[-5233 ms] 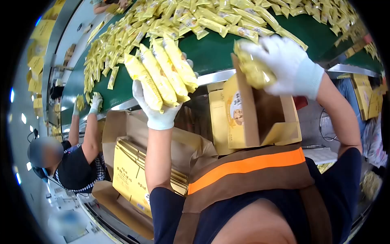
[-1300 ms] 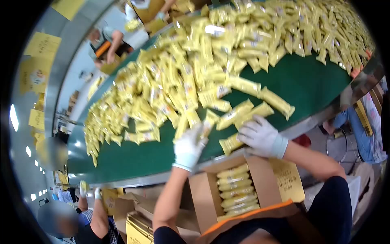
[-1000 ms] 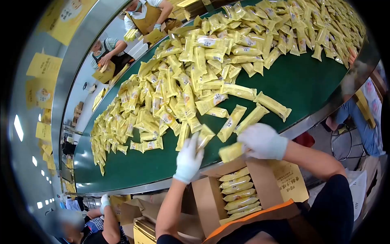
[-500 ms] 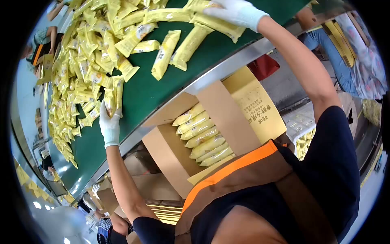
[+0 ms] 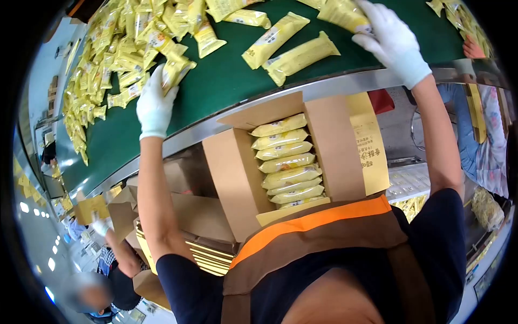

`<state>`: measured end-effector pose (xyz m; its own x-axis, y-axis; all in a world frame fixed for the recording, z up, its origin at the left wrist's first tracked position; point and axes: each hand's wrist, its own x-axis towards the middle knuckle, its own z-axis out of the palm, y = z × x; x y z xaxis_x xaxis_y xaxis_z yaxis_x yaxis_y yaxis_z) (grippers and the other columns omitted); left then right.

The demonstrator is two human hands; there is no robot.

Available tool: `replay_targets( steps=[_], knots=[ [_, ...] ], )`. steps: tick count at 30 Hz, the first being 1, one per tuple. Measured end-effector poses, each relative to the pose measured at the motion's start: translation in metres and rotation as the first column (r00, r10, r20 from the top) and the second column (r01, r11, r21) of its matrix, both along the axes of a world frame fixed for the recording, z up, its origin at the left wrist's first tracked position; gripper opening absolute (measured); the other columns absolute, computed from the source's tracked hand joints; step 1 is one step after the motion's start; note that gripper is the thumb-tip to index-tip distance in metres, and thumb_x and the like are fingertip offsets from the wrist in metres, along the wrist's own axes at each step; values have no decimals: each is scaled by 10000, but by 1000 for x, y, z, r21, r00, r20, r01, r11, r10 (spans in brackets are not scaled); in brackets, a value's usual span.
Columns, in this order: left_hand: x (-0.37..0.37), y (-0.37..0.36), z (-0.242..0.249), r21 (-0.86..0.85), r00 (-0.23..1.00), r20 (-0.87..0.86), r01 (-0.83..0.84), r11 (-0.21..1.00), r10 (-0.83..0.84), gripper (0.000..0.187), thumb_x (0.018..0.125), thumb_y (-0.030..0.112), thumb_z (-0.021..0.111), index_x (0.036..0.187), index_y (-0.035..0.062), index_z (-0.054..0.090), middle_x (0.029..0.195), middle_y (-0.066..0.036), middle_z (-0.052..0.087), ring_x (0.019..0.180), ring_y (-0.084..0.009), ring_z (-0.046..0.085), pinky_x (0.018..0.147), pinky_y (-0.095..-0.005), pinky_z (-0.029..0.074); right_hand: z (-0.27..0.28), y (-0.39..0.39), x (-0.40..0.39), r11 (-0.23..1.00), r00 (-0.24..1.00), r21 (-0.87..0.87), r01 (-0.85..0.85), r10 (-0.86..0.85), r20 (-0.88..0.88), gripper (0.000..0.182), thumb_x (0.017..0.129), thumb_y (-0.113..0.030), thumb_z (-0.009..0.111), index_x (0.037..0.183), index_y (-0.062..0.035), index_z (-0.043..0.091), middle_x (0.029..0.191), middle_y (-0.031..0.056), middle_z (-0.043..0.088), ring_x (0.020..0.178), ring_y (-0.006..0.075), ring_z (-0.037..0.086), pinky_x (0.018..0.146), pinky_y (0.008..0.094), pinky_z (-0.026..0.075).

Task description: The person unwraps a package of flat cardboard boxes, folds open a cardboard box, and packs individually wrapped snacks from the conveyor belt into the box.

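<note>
My left hand (image 5: 155, 108), in a white glove, is closed around a yellow snack packet (image 5: 176, 71) at the near side of the heap. My right hand (image 5: 393, 43), also gloved, grips another yellow snack packet (image 5: 346, 16) by its right end, over the green conveyor belt (image 5: 216, 81). Between the hands, two loose packets lie slanted on the belt, one packet (image 5: 276, 40) behind the other packet (image 5: 303, 56). Below the belt edge stands an open cardboard box (image 5: 229, 183) with several yellow packets (image 5: 287, 163) stacked in a row inside.
A large heap of yellow packets (image 5: 116, 59) covers the belt's left part. The metal belt rim (image 5: 208, 124) runs between belt and box. Folded cartons (image 5: 208, 259) stand at lower left. Co-workers are at both sides; one person's hand (image 5: 474, 48) rests by packets at far right.
The view has shifted, with the box now more upright in it. My right hand has drawn nearer the belt's front edge with a packet. My left hand still holds packaging beside the heap.
</note>
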<state>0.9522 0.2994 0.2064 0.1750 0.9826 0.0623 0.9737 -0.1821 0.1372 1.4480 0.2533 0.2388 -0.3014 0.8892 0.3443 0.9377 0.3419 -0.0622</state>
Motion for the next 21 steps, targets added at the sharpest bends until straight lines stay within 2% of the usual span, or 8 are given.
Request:
replay_targets(
  steps=[4, 5, 8, 10, 12, 13, 16, 21],
  knots=[
    [2, -14, 0, -8, 999, 6, 44, 999, -44, 603, 920, 363, 628, 1417, 88, 424, 1290, -240, 564, 1163, -409, 551, 957, -430, 474, -35, -23, 32, 972, 980, -164, 169, -148, 133, 666, 839, -450, 658, 1392, -154, 435, 1131, 162, 603, 1010, 349, 607, 856, 444, 527],
    [0, -11, -2, -62, 999, 34, 6, 998, -4, 620, 973, 409, 550, 1462, 71, 373, 1257, -193, 596, 1154, -333, 579, 992, -356, 445, -34, -22, 35, 962, 985, -221, 160, -142, 96, 671, 835, -442, 669, 1389, -136, 447, 1074, 152, 611, 994, 317, 626, 833, 407, 534],
    [-63, 20, -59, -390, 678, 704, 120, 913, 211, 628, 1003, 405, 500, 1490, 41, 341, 1202, -86, 604, 1118, -209, 563, 1012, -279, 391, 18, -18, 2, 888, 896, -443, -118, -97, -433, 655, 807, -394, 690, 1356, -107, 478, 975, 116, 631, 911, 269, 637, 802, 346, 527],
    [-11, -8, 12, -427, 761, 603, 51, 903, 242, 597, 1009, 342, 494, 1480, 0, 361, 1177, -44, 581, 1096, -142, 518, 1017, -235, 351, 54, -11, -41, 580, 764, -679, -450, -143, -629, 639, 746, -338, 710, 1294, -66, 528, 908, 81, 646, 838, 227, 620, 782, 305, 508],
    [-1, -7, 35, -546, 784, 543, 58, 836, 300, 588, 999, 321, 507, 1463, -20, 385, 1199, -62, 585, 1099, -153, 532, 1019, -241, 360, 52, 15, -73, 564, 909, -715, -413, 201, -366, 694, 662, -294, 752, 1261, -15, 538, 1059, 164, 627, 940, 297, 630, 830, 328, 511],
    [-10, 0, 27, -598, 787, 529, 81, 798, 316, 612, 985, 321, 538, 1460, -32, 383, 1203, -78, 587, 1082, -156, 545, 1007, -248, 379, 32, 33, -79, 497, 904, -758, -423, 285, -317, 709, 627, -359, 765, 1221, -27, 566, 1094, 161, 613, 972, 308, 619, 835, 336, 517],
    [-18, -7, 4, -448, 865, 459, 28, 894, 203, 638, 961, 287, 591, 1480, -6, 365, 1177, -114, 624, 1092, -153, 562, 996, -254, 398, 0, 21, -79, 632, 808, -533, -563, 558, -192, 683, 639, -440, 738, 1194, -72, 593, 1140, 146, 599, 1097, 300, 580, 942, 370, 462],
    [21, -29, 15, -262, 863, 480, -29, 965, 156, 751, 839, 178, 748, 1460, -20, 374, 1230, -156, 622, 1077, -187, 607, 959, -303, 470, 19, -8, -57, 777, 903, -507, -373, 429, -8, 734, 578, -386, 781, 1216, -92, 568, 1179, 132, 570, 1058, 323, 554, 924, 419, 431]
  ],
)
